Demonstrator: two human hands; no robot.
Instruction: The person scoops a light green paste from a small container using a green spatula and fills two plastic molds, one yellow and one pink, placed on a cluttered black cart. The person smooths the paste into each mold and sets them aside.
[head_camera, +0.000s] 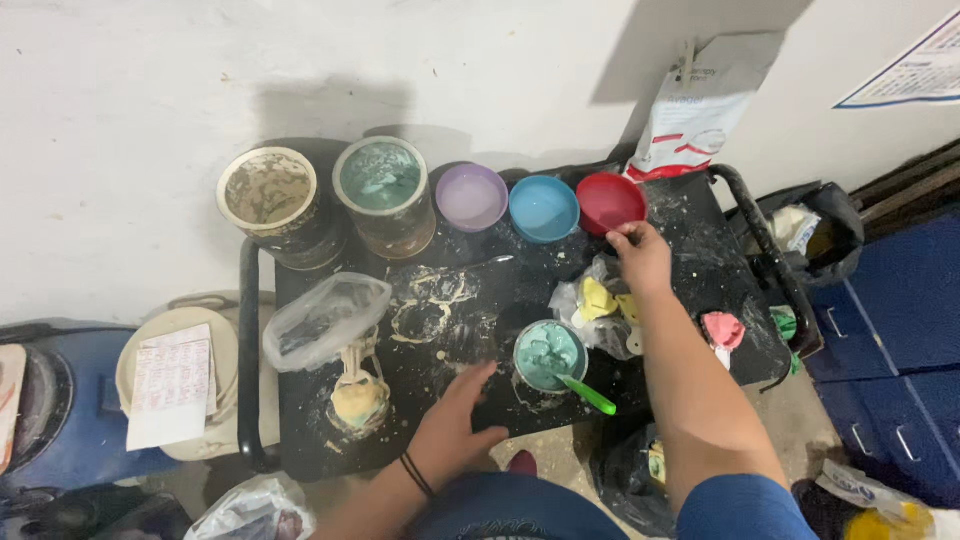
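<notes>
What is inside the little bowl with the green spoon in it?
The small bowl holds lumpy teal paste, with a green spoon resting on its rim. The paste covers the bowl's bottom, so anything underneath is hidden. The left hand lies flat beside it, not touching.

The red bowl (610, 201) is small, round and made of plastic. It stands upright at the far edge of the black table (700, 255), last in a row after a blue and a purple bowl. The fingertips of the right hand (642, 258) touch its near rim. The teal bowl (549, 355) holds pale green paste and a green spoon (587, 395) leaning out. It stands just beside the flat left hand (455, 425).
</notes>
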